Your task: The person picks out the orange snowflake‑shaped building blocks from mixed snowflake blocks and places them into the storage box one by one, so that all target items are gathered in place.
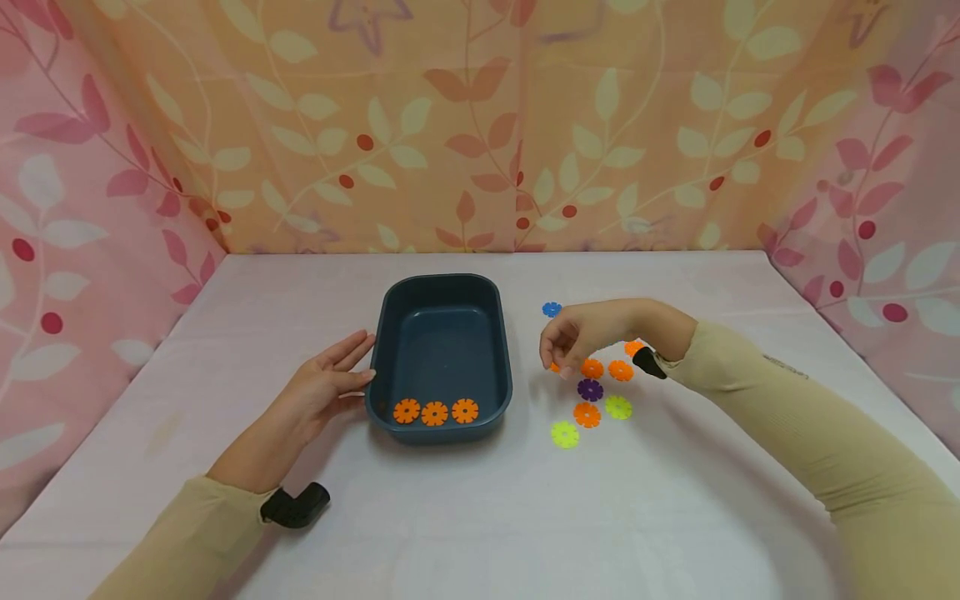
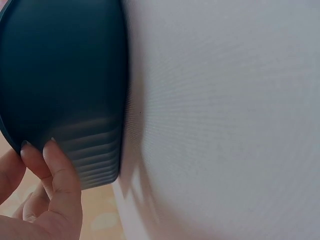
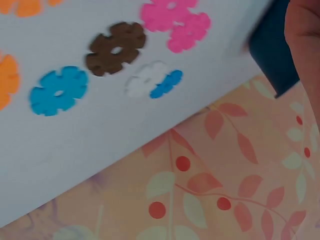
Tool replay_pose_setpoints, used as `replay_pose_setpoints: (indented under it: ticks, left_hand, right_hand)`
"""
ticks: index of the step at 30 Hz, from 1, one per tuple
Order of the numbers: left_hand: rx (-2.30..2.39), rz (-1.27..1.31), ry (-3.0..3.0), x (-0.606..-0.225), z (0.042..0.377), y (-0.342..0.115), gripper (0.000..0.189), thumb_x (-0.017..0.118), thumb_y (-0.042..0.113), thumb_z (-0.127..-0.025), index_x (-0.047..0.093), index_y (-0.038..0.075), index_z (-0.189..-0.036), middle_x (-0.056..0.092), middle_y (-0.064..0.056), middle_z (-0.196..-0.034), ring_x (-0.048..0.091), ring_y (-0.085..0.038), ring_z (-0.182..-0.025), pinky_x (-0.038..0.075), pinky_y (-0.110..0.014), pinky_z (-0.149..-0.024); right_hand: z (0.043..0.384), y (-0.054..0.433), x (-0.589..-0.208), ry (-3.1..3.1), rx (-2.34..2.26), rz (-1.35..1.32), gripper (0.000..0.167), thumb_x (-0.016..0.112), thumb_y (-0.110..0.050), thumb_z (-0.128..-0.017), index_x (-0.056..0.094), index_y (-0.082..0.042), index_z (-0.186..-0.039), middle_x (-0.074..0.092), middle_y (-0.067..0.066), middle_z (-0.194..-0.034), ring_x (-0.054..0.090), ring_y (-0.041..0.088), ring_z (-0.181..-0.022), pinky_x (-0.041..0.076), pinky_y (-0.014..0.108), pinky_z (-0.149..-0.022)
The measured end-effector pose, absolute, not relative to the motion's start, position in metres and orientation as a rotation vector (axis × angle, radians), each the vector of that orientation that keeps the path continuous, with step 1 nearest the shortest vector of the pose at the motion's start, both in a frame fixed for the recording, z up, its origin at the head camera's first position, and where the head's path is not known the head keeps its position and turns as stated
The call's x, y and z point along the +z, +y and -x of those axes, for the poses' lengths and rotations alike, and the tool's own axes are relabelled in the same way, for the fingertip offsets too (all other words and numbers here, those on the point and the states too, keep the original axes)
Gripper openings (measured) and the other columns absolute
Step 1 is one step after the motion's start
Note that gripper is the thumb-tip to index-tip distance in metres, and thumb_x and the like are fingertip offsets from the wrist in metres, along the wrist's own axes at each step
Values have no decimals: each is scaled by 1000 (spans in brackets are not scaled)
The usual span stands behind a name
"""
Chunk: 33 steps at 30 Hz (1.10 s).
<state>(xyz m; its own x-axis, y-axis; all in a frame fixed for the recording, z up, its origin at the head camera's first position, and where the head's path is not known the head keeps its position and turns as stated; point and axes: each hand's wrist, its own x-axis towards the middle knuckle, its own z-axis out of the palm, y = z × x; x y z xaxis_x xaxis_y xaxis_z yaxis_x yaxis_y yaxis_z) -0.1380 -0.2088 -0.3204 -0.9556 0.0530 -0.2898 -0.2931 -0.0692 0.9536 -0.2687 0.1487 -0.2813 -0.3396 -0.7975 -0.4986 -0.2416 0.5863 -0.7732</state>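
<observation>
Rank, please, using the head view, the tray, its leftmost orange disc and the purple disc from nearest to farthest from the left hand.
1. Tray: the left hand touches its left side.
2. Leftmost orange disc: inside the tray's near end.
3. Purple disc: right of the tray.

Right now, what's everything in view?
Tray: one, dark blue, on tablecloth
Discs: three, orange, tray's near end
Discs: at least four, orange, tray's right
Discs: two, lime, tray's right
Disc: one, purple, tray's right
Discs: at least two, blue, tablecloth
Discs: two, pink, tablecloth
Disc: one, brown, tablecloth
Disc: one, white, tablecloth
Tablecloth: one, pale, beneath
Backdrop: one, pink-orange floral, back and sides
Attachments: two, black, at wrists
Sleeves: two, beige, forearms
Left hand: one, touching tray's edge
Right hand: one, above discs
</observation>
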Motion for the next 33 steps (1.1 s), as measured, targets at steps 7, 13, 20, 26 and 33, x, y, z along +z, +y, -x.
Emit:
replay_pose_setpoints:
  ticks: [7, 13, 20, 26, 33]
  left_hand:
    - [2120, 271, 1963, -320, 138, -208, 70, 53, -2, -97, 19, 11, -156, 20, -5, -158, 62, -6, -75, 49, -24, -70]
    - [2112, 274, 1973, -320, 139, -208, 70, 54, -2, -97, 19, 11, -156, 20, -5, -159, 62, -6, -75, 49, -24, -69]
    - [2117, 250, 1967, -321, 138, -209, 70, 54, -2, -97, 18, 11, -156, 19, -6, -159, 62, -6, -75, 49, -25, -71]
    - [2112, 267, 1969, -321, 139, -210, 70, 54, -1, -97, 18, 11, -156, 20, -5, -159, 62, -6, -76, 49, -25, -72]
    - [2113, 280, 1967, -321, 139, -210, 70, 54, -1, -97, 19, 12, -156, 21, -5, -159, 61, -4, -76, 49, -26, -73]
  right_hand:
    - [265, 164, -300, 1909, -629, 860, 18, 73, -4, -85, 65, 2, -100, 55, 0, -77, 50, 17, -78, 41, 26, -67]
    - [264, 174, -315, 1925, -582, 845, 21, 77, -8, -82, 67, -4, -100, 49, 1, -78, 47, 16, -76, 35, 21, -59]
    - [259, 180, -323, 2000, -501, 862, 23, 80, -16, -80, 69, -15, -100, 50, 3, -83, 47, 18, -81, 35, 23, -63]
    - [254, 186, -329, 2026, -540, 936, 25, 82, -19, -78, 70, -20, -100, 52, 3, -88, 46, 20, -86, 36, 24, -67]
    - [249, 188, -334, 2039, -593, 999, 24, 81, -15, -78, 69, -18, -98, 54, 1, -90, 46, 20, -85, 37, 25, -69]
